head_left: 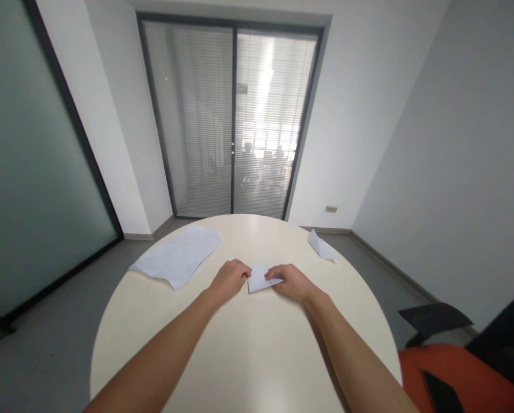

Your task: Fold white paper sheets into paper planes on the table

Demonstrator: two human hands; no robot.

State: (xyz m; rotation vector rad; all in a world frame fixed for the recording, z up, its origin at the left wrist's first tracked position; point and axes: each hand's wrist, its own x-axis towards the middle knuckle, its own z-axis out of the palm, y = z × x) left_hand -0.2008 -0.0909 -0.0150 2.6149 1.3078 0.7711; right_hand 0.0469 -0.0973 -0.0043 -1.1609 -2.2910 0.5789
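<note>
Two hands work a small folded white paper (259,279) at the middle of a round cream table (248,350), the left hand (231,277) pinching its left edge, the right hand (293,282) gripping and partly hiding its right end. Larger white sheets (182,255) lie at far left, reaching the table's rim; another folded piece (323,248) rests by the far right rim. A red-seated chair (459,373) with black armrests stands near right, beside the table, and glass doors (231,115) with blinds rise beyond the far side.
</note>
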